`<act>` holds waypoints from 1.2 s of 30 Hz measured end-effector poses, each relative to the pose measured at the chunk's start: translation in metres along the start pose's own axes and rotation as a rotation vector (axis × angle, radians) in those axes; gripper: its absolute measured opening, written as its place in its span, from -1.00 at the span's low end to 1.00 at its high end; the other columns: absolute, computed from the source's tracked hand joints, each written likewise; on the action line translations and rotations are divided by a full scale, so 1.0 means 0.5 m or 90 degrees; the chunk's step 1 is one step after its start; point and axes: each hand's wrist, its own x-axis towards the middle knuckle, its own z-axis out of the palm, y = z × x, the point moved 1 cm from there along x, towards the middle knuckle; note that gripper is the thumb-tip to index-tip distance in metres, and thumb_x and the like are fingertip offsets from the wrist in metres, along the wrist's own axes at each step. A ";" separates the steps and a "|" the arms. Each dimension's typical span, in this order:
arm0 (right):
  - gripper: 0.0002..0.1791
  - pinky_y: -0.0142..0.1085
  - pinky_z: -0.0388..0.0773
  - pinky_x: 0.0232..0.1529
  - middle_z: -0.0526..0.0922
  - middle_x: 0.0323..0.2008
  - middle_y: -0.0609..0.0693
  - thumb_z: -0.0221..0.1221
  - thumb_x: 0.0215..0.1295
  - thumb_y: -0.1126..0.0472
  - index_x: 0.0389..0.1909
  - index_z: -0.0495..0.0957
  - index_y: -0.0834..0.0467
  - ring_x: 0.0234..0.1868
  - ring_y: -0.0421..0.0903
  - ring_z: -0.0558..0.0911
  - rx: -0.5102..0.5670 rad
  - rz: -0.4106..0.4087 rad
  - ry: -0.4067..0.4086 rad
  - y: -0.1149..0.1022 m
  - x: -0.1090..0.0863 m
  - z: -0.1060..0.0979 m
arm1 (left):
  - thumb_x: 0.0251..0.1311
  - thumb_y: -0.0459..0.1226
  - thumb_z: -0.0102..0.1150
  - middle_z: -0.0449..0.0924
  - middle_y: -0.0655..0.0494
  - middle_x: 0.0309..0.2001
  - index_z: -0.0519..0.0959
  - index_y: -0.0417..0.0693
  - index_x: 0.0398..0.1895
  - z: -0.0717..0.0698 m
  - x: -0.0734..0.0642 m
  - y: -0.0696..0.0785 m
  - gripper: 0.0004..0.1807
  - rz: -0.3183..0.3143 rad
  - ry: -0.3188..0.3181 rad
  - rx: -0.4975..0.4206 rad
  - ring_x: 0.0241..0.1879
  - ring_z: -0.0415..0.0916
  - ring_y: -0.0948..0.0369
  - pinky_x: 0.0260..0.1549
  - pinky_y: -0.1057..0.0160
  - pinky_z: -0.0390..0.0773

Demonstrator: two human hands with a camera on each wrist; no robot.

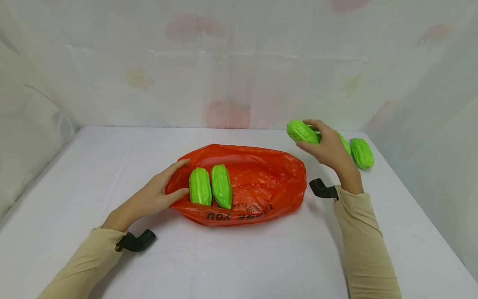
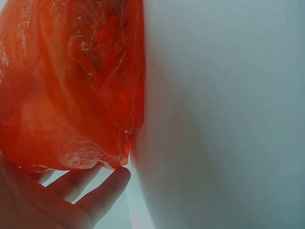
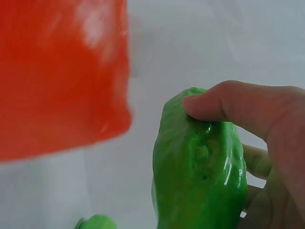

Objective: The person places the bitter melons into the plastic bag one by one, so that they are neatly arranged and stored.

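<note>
A pale patterned backdrop rises at 12 o'clock behind the white desk. One red plastic bag lies mid-desk, mouth open. At its 9 o'clock the left hand touches it, fingers extended; near 2 o'clock the right hand grips a held gourd (and blocks part of another). Five green gourds show: that one, two bagged gourds toward 9 o'clock, two outer gourds between 2 and 3. Inverted print at the bag's 6 o'clock reads "THANK YOU".
</note>
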 end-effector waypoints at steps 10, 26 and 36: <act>-0.28 -0.06 0.54 -0.01 0.43 0.33 0.19 0.25 0.31 0.03 0.44 0.25 0.05 0.10 0.15 0.54 0.034 -0.006 -0.020 -0.056 -0.018 0.001 | 0.34 -0.23 0.18 0.25 -0.15 0.45 0.06 0.02 0.55 0.000 0.000 0.002 -0.23 -0.003 -0.001 -0.003 0.43 0.21 -0.17 0.31 -0.36 0.28; -0.29 0.05 0.59 0.08 0.46 0.30 0.14 0.29 0.28 0.06 0.41 0.28 0.05 0.22 0.15 0.53 0.050 -0.036 -0.058 -0.096 -0.024 0.034 | 0.34 -0.21 0.18 0.24 -0.14 0.46 0.06 0.05 0.55 0.001 0.001 0.001 -0.23 -0.011 0.000 -0.002 0.43 0.22 -0.17 0.30 -0.35 0.29; -0.30 0.06 0.62 0.08 0.44 0.33 0.17 0.27 0.31 0.05 0.42 0.26 0.05 0.20 0.20 0.55 0.060 -0.040 -0.099 -0.119 -0.031 0.048 | 0.33 -0.22 0.19 0.24 -0.12 0.46 0.07 0.05 0.54 0.001 0.003 0.001 -0.22 -0.001 0.000 -0.001 0.44 0.19 -0.15 0.33 -0.33 0.26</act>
